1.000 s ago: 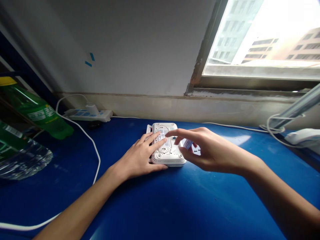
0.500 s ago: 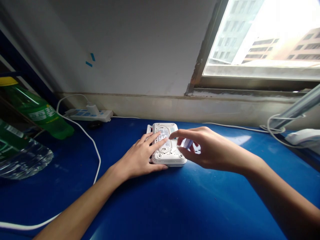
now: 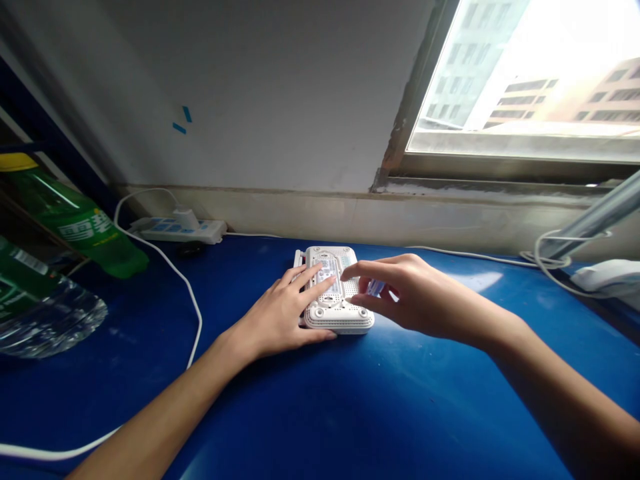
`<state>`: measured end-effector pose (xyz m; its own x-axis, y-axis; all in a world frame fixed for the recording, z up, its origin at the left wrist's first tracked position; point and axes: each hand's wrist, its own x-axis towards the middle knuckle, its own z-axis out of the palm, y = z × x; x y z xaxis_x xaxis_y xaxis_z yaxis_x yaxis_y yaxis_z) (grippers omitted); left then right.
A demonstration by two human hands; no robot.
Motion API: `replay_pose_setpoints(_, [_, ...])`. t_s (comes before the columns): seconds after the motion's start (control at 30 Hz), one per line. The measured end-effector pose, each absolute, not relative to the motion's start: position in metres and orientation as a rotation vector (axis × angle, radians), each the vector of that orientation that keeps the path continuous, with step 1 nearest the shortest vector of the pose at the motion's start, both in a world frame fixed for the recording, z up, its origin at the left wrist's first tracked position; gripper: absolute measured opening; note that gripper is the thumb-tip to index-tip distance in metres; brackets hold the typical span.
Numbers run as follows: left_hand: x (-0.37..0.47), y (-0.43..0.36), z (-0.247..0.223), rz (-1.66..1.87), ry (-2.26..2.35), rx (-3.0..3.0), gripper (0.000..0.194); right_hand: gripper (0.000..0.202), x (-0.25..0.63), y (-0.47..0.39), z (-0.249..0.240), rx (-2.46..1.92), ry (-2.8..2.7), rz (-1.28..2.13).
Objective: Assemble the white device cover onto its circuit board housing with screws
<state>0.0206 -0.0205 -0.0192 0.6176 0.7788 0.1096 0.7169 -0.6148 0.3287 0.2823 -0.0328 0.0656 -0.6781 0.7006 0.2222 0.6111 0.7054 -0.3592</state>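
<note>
A white perforated box (image 3: 340, 320) with round feet and a printed label faces up on the blue table. Spread over its left side is my left hand (image 3: 283, 310), fingers on the label and thumb along the near edge. My right hand (image 3: 407, 293) is curled above the box's right side, index finger and thumb apart. A crumpled bluish-white piece (image 3: 375, 287) is tucked within the right hand's curled fingers, mostly hidden by them.
At the left lie a green bottle (image 3: 95, 230) and a clear bottle (image 3: 45, 313). Behind them is a power strip (image 3: 205, 231) with a white cable (image 3: 173, 267). A metal pole (image 3: 590, 217) wrapped in cable stands at the right, near the window.
My right hand has shifted slightly left over the box, its thumb now further over the surface. My left hand has stayed in place.
</note>
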Motion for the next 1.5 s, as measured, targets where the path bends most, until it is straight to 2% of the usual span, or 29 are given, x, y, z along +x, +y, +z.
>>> replay_pose_setpoints(0.07, [0.0204, -0.0205, -0.0193, 0.352, 1.221, 2.595, 0.092, 0.019, 0.2827, -0.0316, 0.0644, -0.996, -2.569, 0.359])
replay_pose_setpoints(0.1, [0.0204, -0.0206, -0.0192, 0.351, 1.22, 2.598, 0.092, 0.022, 0.2832, -0.0317, 0.0642, -0.992, -2.57, 0.351])
replay_pose_setpoints(0.23, [0.0204, -0.0206, -0.0188, 0.345, 1.224, 2.6, 0.091, 0.059, 0.2849, -0.0355, 0.0673, -1.005, -2.59, 0.336])
replay_pose_setpoints(0.27, [0.0204, -0.0206, -0.0188, 0.347, 1.222, 2.599, 0.091, 0.062, 0.2848, -0.0365, 0.0686, -1.001, -2.598, 0.34])
replay_pose_setpoints(0.33, [0.0204, -0.0205, -0.0189, 0.35, 1.22, 2.593, 0.092, 0.053, 0.2839, -0.0374, 0.0706, -1.004, -2.605, 0.347])
replay_pose_setpoints(0.43, [0.0204, -0.0202, -0.019, 0.341, 1.231, 2.588, 0.092, 0.021, 0.2823, -0.0355, 0.0704, -1.018, -2.6, 0.349])
replay_pose_setpoints(0.5, [0.0204, -0.0202, -0.0189, 0.337, 1.237, 2.592, 0.092, 0.016, 0.2821, -0.0338, 0.0689, -1.009, -2.596, 0.352])
replay_pose_setpoints(0.57, [0.0205, -0.0203, -0.0187, 0.342, 1.231, 2.597, 0.092, 0.025, 0.2825, -0.0336, 0.0678, -1.0, -2.587, 0.352])
replay_pose_setpoints(0.67, [0.021, -0.0206, -0.0184, 0.343, 1.224, 2.599, 0.092, 0.055, 0.2832, -0.0355, 0.0685, -0.988, -2.58, 0.348])
replay_pose_setpoints(0.7, [0.0212, -0.0207, -0.0184, 0.343, 1.225, 2.599, 0.092, 0.059, 0.2832, -0.0362, 0.0691, -0.986, -2.584, 0.35])
replay_pose_setpoints(0.73, [0.0215, -0.0209, -0.0185, 0.342, 1.225, 2.598, 0.092, 0.059, 0.283, -0.0366, 0.0697, -0.99, -2.591, 0.354])
replay_pose_setpoints(0.83, [0.0221, -0.0212, -0.0187, 0.344, 1.233, 2.588, 0.092, 0.036, 0.2821, -0.0358, 0.0699, -1.067, -2.602, 0.351])
replay_pose_setpoints(0.9, [0.0222, -0.0214, -0.0187, 0.343, 1.238, 2.588, 0.091, 0.03, 0.2819, -0.0341, 0.0684, -1.154, -2.605, 0.321])
replay_pose_setpoints(1.13, [0.0222, -0.0217, -0.0167, 0.323, 1.255, 2.584, 0.091, 0.058, 0.2856, -0.0315, 0.0634, -1.214, -2.565, 0.358])
replay_pose_setpoints(1.5, [0.0212, -0.0203, -0.02, 0.359, 1.226, 2.602, 0.091, 0.048, 0.2908, -0.0319, 0.0647, -1.306, -2.539, 0.503])
